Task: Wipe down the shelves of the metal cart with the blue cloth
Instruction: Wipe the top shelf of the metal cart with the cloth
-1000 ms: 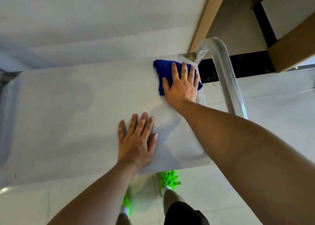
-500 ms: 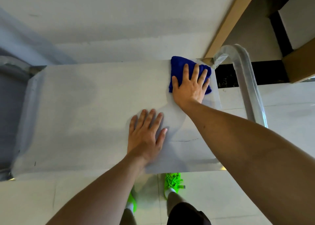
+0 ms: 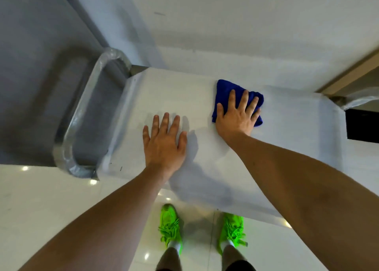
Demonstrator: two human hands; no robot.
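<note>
Seen from the head camera, the only view, the top shelf of the metal cart runs across the middle of the frame, its handle curving down the left side and wrapped in clear film. Right of centre, the right hand lies flat on the blue cloth, fingers straight and slightly spread, pressing the folded cloth onto the shelf close to its far edge. Just left of it, near the frame's centre, the left hand rests palm down on bare shelf with straight, spread fingers, holding nothing and apparently steadying the cart. Bright green shoes stand on the glossy tiled floor at the bottom of the frame. To wipe well, the flat palm pressure should probably stay even so the cloth does not bunch, with overlapping passes from the far edge towards the near one and out to both ends; the left hand will likely have to lift or shift so the patch beneath it gets wiped too. Any lower shelves are hidden under this one
</note>
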